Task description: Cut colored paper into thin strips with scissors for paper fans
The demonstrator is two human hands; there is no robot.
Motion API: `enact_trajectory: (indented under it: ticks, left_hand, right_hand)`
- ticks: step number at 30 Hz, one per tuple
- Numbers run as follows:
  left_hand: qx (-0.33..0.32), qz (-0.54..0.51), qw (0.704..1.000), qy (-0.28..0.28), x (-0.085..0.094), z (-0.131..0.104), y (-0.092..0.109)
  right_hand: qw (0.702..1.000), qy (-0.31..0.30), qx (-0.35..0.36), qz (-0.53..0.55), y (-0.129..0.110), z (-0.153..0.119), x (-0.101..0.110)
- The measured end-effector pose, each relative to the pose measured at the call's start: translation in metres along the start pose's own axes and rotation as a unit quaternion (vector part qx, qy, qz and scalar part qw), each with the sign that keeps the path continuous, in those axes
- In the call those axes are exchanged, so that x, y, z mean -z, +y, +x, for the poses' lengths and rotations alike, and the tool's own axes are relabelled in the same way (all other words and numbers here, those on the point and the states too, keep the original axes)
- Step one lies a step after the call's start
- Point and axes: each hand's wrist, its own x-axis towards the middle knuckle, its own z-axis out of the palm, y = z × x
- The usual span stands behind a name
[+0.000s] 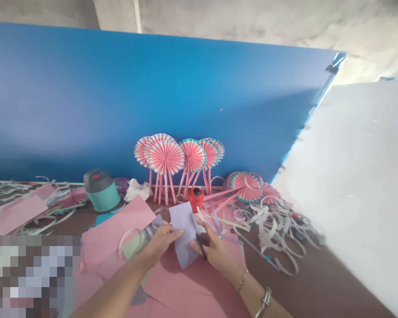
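A lavender sheet of paper (185, 247) is held up over pink sheets at the bottom middle. My left hand (162, 240) pinches its left edge, thumb on the front. Dark-handled scissors (200, 246) are in my right hand (214, 247), their blades at the sheet's upper right part. Fingers of the right hand also lie against the paper. Just behind the sheet stands a red spool (196, 198). Pink sheets (192, 287) lie beneath both hands.
Round pink paper fans (166, 157) lean on the blue panel (185, 88). A teal container (102, 194) stands left of them, by crumpled white material (137, 190). Curled paper strips (275, 225) are heaped at right. More pink paper (23, 212) lies at left. A white board (358, 185) borders the right.
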Motion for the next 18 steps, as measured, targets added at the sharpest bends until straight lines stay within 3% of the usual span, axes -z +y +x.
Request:
enact_trajectory:
  ticks: [4, 18]
  left_hand:
    - [0.016, -0.016, 0.999, -0.044, -0.0025, -0.0019, 0.0014]
    - [0.016, 0.044, 0.998, -0.05, 0.0013, -0.0011, -0.0031]
  right_hand:
    - [0.998, -0.016, 0.006, 0.067, 0.0018, 0.0015, -0.0015]
    - [0.996, -0.001, 0.012, 0.094, -0.0056, 0.0008, -0.0044]
